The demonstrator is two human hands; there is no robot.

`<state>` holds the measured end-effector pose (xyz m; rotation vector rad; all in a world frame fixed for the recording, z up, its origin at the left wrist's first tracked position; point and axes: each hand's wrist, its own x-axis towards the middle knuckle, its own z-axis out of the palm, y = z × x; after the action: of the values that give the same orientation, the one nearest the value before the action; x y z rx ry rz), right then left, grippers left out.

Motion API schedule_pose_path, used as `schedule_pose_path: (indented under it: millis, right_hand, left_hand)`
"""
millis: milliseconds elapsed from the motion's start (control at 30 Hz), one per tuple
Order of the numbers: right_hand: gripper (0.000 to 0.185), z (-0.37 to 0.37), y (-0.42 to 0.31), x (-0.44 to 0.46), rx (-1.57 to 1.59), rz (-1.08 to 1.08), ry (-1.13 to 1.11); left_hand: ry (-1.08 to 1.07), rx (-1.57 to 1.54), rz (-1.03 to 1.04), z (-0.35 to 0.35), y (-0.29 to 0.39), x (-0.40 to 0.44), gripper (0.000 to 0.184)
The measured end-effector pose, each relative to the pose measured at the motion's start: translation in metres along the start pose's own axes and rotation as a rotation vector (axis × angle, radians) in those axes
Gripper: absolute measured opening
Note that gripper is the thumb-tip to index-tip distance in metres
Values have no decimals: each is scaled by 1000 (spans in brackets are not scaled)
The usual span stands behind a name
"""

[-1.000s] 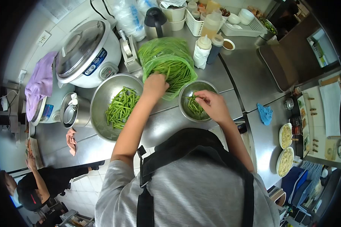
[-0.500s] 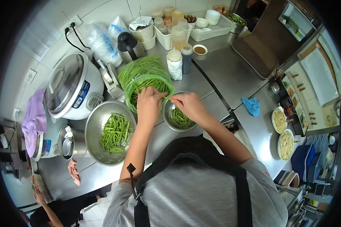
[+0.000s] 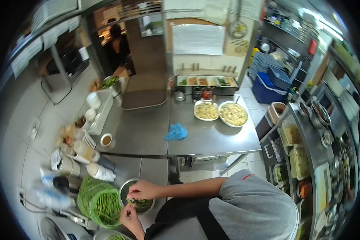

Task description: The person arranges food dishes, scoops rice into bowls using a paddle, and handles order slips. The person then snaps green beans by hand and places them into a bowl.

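Observation:
My left hand [image 3: 131, 219] and my right hand [image 3: 143, 189] are close together at the steel bowl [image 3: 126, 187]. Between their pinched fingertips is a short green bean [image 3: 130, 201], held by both. More green pieces lie inside the bowl, partly hidden by my right hand. Left of the bowl, nearly touching it, a green plastic bag [image 3: 85, 195] stands open, filled with long green beans [image 3: 106, 207]. At the bottom edge, a metal colander [image 3: 100, 235] with cut beans [image 3: 117, 237] is only partly in view.
Squeeze bottles [image 3: 101, 172] and a small bowl of brown sauce [image 3: 106, 139] stand behind the bag. A blue cloth [image 3: 176, 131] lies on the steel counter [image 3: 148, 136]. Two white bowls of food [image 3: 206, 110] sit farther back. Shelving [image 3: 308, 160] stands at right.
My view has swung to the right, bringing the far counter and shelves in. Both hands now meet over the bowl on a bean; before, my left hand was at the bag's mouth.

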<state>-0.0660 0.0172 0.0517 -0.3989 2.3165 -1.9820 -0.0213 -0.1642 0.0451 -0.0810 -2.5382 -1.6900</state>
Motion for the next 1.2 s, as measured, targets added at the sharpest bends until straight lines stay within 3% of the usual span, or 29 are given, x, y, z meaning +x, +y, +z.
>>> schedule_pose_path:
  millis: [67, 167, 267, 367, 467, 567, 667, 767, 867, 933, 967, 1033, 1067, 1200]
  right_hand:
    - [22, -1, 3, -8, 267, 168, -17]
    - [21, -6, 5, -28, 47, 154, -3]
    - [22, 9, 19, -37, 257, 269, 4]
    - [21, 18, 26, -32, 417, 250, -45]
    - [22, 18, -10, -33, 222, 300, -183]
    - [25, 25, -2, -34, 67, 86, -291]
    - [27, 30, -3, -29, 103, 102, -315]
    - [28, 23, -14, -24, 132, 294, -454]
    - [28, 14, -28, -22, 96, 369, -459]
    - [26, 20, 8, -15, 137, 206, -450]
    - [25, 16, 1, -12, 127, 253, -455]
    - [24, 7, -24, -11, 408, 384, -456]
    - [23, 10, -21, -10, 455, 368, -439]
    - [22, 24, -13, -5, 740, 446, -381]
  left_hand:
    - [-24, -294, -89, 9, 1, 0, 12]
    - [98, -472, -66, 17, 16, 8, 16]
    - [91, -497, -82, 14, 27, 13, 14]
    - [76, -563, -88, 15, 21, 9, 13]
    - [75, -580, -34, 14, 15, 4, 16]
    - [0, -605, -76, 1, 17, 2, 21]
    - [65, -653, -113, -9, 9, 3, 29]
    - [201, -729, -84, -20, 8, 2, 37]
    - [119, -497, 3, -32, 11, 4, 42]
    - [59, -336, 24, -43, 12, -5, 41]
    - [10, -285, 31, -46, 12, -4, 39]
    - [-9, -64, 7, -48, 42, -9, 30]
    - [-44, -64, 74, -47, 35, -8, 27]
    - [37, -304, -3, -29, 19, -16, 21]
